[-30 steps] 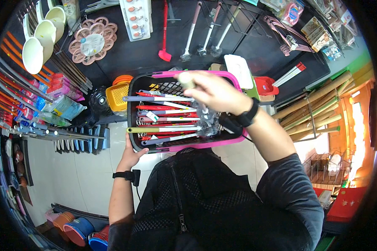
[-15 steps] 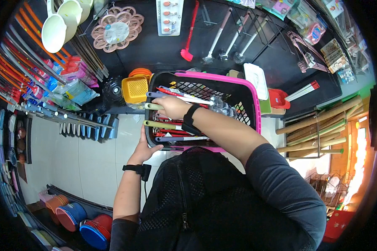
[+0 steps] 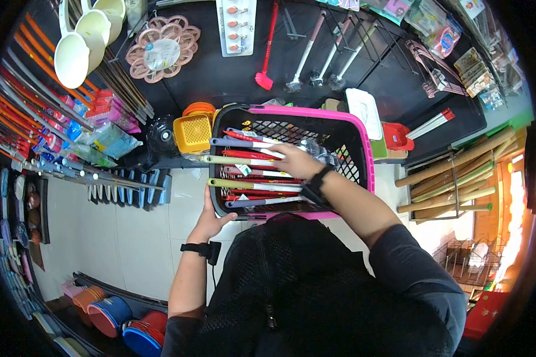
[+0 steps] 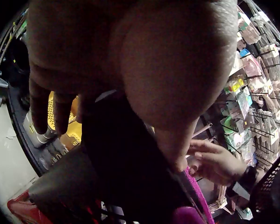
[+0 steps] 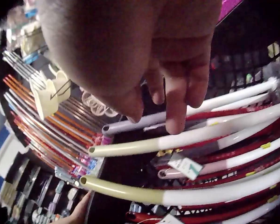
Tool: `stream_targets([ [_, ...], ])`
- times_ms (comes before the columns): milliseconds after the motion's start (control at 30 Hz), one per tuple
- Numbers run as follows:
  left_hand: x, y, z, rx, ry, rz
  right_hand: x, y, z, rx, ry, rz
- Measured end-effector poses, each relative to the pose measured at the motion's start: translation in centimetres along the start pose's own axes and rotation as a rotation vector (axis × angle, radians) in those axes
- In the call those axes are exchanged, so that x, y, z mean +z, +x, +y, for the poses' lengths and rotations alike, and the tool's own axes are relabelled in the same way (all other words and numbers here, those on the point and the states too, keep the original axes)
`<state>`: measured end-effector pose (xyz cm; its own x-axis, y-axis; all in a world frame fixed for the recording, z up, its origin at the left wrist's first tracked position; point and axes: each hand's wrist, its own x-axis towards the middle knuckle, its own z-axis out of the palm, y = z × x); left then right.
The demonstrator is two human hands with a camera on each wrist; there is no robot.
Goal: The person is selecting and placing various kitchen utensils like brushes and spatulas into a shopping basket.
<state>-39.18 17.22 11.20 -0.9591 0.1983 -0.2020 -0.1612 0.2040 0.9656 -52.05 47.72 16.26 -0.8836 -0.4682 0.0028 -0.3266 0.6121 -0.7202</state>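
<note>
A black basket (image 3: 227, 119) with a pink rim holds several long-handled brushes, lying side by side with their handle ends to the left. Purple, cream, green, pink and red grips show, and clear plastic covers the brush heads (image 3: 309, 146). My right hand (image 3: 298, 162) is over the middle of the basket, its fingers extended down at the shaft of the cream-gripped brush (image 5: 126, 147). Below that brush lies a green-gripped brush (image 5: 123, 189). At the basket's near left corner, my left hand (image 3: 207, 223) supports it from outside, thumb and fingers straight and spread.
Yellow plastic baskets (image 3: 193, 134) and a red dustpan (image 3: 396, 137) stand on a low shelf beyond the basket. More brushes hang on the dark wall, including a red one (image 3: 269, 50). Bamboo poles (image 3: 452, 178) lie at right; buckets (image 3: 110, 315) stand at lower left.
My right hand has brought the cream-gripped brush down among the others, then slid right from its grip and loosened. The left hand stays at the basket's corner. The view has shifted slightly.
</note>
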Motion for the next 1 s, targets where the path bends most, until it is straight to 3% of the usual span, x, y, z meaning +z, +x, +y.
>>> stream_targets([
  [67, -0.1, 0.0, -0.2, -0.025, 0.079, 0.001, -2.8, -3.1, 1.4, 0.225, 0.065, 0.004],
  [100, -0.1, 0.0, -0.2, -0.023, 0.082, -0.011, -4.1, -5.4, 1.5, 0.285, -0.028, 0.078],
  [133, -0.2, 0.0, -0.2, -0.034, 0.022, -0.03, -5.4, -7.6, 1.9, 0.339, 0.077, 0.164],
  [200, -0.2, 0.0, -0.4, -0.046, -0.037, -0.071, -7.0, -12.2, 4.7, 0.214, -0.224, 0.414],
  [267, -0.4, 0.1, -0.7, -0.052, 0.035, -0.075, -8.1, -16.7, 6.5, 0.362, -0.434, 0.574],
  [333, -0.5, 0.1, -0.3, -0.047, 0.083, -0.104, -8.6, -20.4, 7.7, 0.58, -0.59, 0.647],
  [433, -0.3, 0.0, 0.8, -0.128, 0.068, -0.088, -7.5, -24.9, 12.5, 0.79, -0.548, 0.644],
  [467, -0.2, 0.1, 0.8, -0.125, 0.073, -0.094, -7.2, -25.5, 12.9, 0.795, -0.545, 0.649],
  [533, -0.4, -0.1, 0.6, -0.126, 0.104, -0.092, -6.5, -26.3, 13.7, 0.812, 0.068, 0.416],
  [567, -0.4, -0.1, 0.3, -0.14, 0.149, -0.058, -6.1, -25.8, 12.8, 0.799, 0.154, 0.475],
  [667, -0.4, 0.0, -0.3, -0.098, 0.151, -0.027, -6.9, -25.4, 11.7, 0.755, 0.301, 0.46],
  [933, 0.8, -0.3, 1.7, -0.223, 0.041, 0.138, -7.1, -27.0, 14.0, 0.561, 0.424, 0.366],
  [1000, 0.9, -0.6, 0.8, -0.25, 0.11, 0.216, -6.5, -28.6, 16.2, 0.553, 0.332, 0.352],
])
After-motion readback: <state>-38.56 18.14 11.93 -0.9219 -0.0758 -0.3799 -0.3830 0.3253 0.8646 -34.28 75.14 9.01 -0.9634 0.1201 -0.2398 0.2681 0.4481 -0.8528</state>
